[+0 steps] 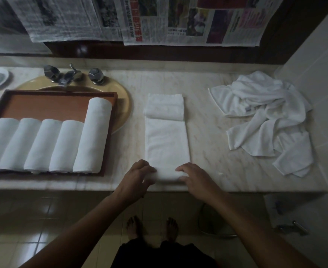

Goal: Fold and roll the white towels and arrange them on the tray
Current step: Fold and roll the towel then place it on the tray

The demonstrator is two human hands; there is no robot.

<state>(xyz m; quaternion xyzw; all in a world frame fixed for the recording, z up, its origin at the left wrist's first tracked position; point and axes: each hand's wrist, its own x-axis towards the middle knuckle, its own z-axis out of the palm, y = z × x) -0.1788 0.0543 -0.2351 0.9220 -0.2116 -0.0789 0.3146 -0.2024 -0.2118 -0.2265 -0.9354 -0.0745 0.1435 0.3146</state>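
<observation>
Left hand (138, 175) and right hand (194, 176) at 6 o'clock, fingers of both curled round the rolled near end of the towel (167, 144), whose flat strip runs toward 12; tray (43, 107) at 9 holds rolls (43, 144); loose pile (265, 117) at 2.

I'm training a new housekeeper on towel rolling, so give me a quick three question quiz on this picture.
1. True or false: rolled towels lie side by side on the tray.
2. Where is the pile of loose towels? A on the tray, B on the counter at the right, C under the hands.
3. Fill in: the left hand and right hand grip the folded towel at its ____ end.
Key: 1 true; 2 B; 3 near.
</observation>
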